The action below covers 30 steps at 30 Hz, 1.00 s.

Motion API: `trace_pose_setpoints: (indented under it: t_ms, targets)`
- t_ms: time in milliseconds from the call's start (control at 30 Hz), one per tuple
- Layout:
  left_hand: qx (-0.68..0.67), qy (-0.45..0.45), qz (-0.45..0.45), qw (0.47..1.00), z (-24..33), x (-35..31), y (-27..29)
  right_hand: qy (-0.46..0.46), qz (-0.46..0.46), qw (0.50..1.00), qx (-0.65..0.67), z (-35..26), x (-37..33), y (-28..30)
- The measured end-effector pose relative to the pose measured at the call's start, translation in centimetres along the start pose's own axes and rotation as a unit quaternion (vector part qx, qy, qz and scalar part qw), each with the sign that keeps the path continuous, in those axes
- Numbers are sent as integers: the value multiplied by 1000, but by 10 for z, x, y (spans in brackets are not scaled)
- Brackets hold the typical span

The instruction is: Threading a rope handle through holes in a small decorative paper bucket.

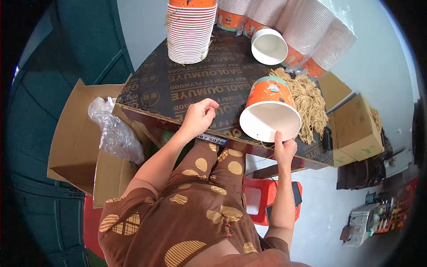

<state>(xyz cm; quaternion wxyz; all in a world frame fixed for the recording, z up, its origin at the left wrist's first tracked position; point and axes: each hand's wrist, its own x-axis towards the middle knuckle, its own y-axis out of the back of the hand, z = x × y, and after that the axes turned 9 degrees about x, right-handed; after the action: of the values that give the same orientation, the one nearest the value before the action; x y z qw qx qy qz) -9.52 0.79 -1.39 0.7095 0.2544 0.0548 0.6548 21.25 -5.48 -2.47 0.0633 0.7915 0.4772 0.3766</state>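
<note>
An orange, white-lined paper bucket (pixel 272 100) lies tipped on its side on the dark table, its open mouth toward me. My right hand (pixel 285 152) pinches the lower rim, thumb inside the mouth. A thin cord end shows at the rim beside that hand. My left hand (pixel 199 117) is closed over the table's front edge, left of the bucket and apart from it. Whatever its curled fingers hold, if anything, is hidden. A heap of tan cords (pixel 307 104) lies right behind the bucket.
A tall stack of paper buckets (pixel 190 35) stands at the back left of the table (pixel 155 86). More wrapped stacks (pixel 307 26) and one loose bucket (pixel 269 47) are at the back right. An open carton (pixel 73 133) with clear plastic (pixel 118 133) sits left; another carton (pixel 358 129) sits right, a red stool (pixel 262 191) below.
</note>
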Motion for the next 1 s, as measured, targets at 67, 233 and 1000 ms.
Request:
trace_pose_setpoints:
  t_ms: [67,233,1000]
  targets:
    - [-5,8,-5,1000,1,-1,1,5,6,1000,11,-1,-1,-1]
    - [15,-20,38,999,3,-3,-3,6,7,1000,7,-1,-2,-1]
    - [-39,-17,-21,999,26,-5,14,-15,18,996,82,-15,-6,6]
